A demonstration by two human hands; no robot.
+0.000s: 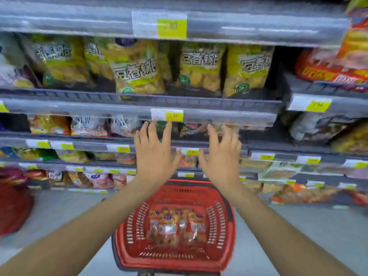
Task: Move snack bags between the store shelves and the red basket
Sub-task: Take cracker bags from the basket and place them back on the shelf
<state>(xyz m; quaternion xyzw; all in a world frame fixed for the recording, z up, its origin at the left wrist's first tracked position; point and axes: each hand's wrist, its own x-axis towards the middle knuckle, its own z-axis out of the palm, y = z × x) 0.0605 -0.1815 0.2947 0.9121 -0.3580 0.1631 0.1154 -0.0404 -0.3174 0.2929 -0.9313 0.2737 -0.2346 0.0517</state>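
Both arms reach forward and up toward the store shelves [219,114]. The left hand [154,154] is released, its fingers straight and spread with the back of the hand toward the camera. The right hand [221,156] is released in the same way, just beside the left with a narrow gap between them. The left fingertips [167,128] end just under a yellow price tag [167,114] on the shelf edge; whether they touch it cannot be told (the whole frame is smeared with motion blur).

The red basket [225,222] stands on the grey floor [308,236] below and between the forearms, close to the foot of the shelves. Several snack bags [177,226] lie flat inside it, clear packs with orange and red printing, side by side on the basket bottom.

On the shelf above the hands stands a row of yellow snack bags [137,66], upright and facing out, with large outlined characters on their fronts. The shelf at hand height holds smaller clear and orange packs [87,126], partly hidden behind the hands. Up at the right lies a red and orange pack [334,70] on a neighbouring shelf. At the far left edge is a blurred dark red shape [12,206] that cannot be identified.
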